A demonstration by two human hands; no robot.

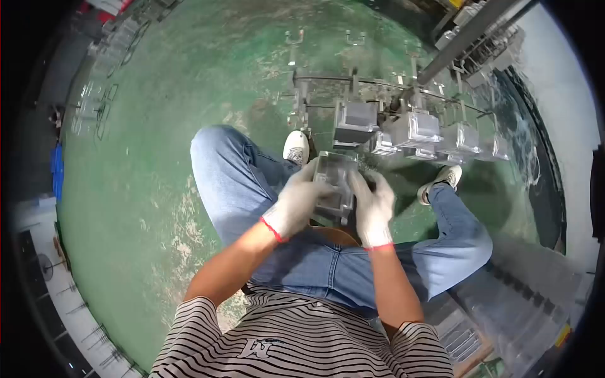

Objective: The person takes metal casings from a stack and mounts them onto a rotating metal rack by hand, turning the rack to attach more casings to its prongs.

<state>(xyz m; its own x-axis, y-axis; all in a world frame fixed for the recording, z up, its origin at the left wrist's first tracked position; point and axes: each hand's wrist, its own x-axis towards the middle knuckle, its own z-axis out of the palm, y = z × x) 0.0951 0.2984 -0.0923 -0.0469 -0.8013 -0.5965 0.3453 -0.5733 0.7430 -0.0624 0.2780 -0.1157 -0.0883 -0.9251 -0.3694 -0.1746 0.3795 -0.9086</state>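
Between my two hands, in front of my lap, is a grey, partly see-through box (pixel 337 173). My left hand (pixel 296 201), in a white glove with a red cuff, grips the box's left side. On its right side my right hand (pixel 373 205), gloved the same way, has its fingers curled at the box's edge. Both hands are slightly blurred. Just beyond them, similar grey boxes (pixel 356 120) hang on a metal rack (pixel 321 78).
Green floor (pixel 151 138) surrounds my bent knees. A slanted metal post (pixel 466 41) stands at the upper right. Clear plastic containers (pixel 517 296) are at the lower right. Wire frames (pixel 94 110) lie at the left, and a white surface with thin rods (pixel 75 296) is at the lower left.
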